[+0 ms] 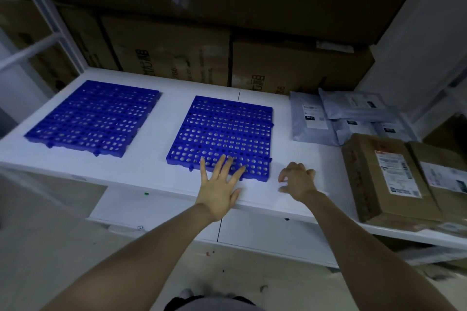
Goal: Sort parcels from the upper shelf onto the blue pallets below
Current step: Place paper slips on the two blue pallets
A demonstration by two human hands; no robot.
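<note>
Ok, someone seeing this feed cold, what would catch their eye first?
Blue on white: the left pallet and the middle pallet lie flat and bare on the shelf. The left hand spreads its fingers over the middle pallet's near edge; the right hand is beside it, loosely curled, holding nothing. At the right end lie grey mailer bags, with brown cardboard boxes nearer the front.

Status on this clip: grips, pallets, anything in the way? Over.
Left grip flat on right pallet's near edge. Right grip loosely curled, empty. Right pallet and left pallet bare; parcels at right. Nothing in the way.
</note>
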